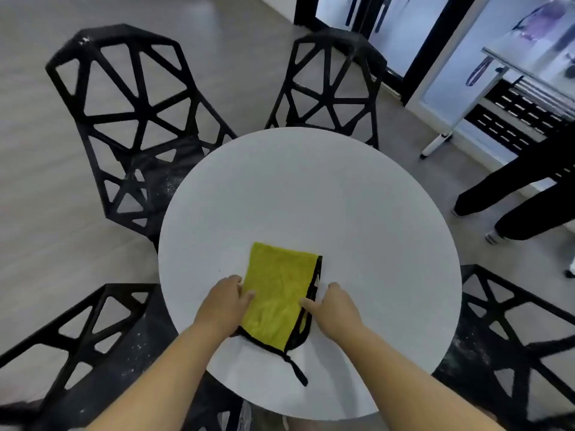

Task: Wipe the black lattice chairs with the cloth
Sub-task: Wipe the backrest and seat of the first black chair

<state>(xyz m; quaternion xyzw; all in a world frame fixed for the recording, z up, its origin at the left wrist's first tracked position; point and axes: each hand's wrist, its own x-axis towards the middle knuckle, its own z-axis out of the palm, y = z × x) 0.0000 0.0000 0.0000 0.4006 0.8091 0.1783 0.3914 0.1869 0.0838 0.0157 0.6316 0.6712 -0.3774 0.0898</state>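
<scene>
Table (311,188): round, white. Black lattice chairs ring it; far-left chair (137,119) has white specks on seat. Cloth (277,293): yellow, black trim, folded, flat on table's near side, touching no chair. Your left hand (222,306) grips cloth's left edge, thumb on top. Right hand (334,309): thumb on trimmed edge, fingers curled beside it; pinching or not, can't tell. Step, likely: taking up cloth, wiping not begun. Next: lift cloth, carry to chair, rub along bars.

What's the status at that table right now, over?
Left hand, right hand: each grips an edge of the yellow cloth, flat on the white table. Black lattice chairs untouched, white specks on seats. Someone's legs right of table.
</scene>
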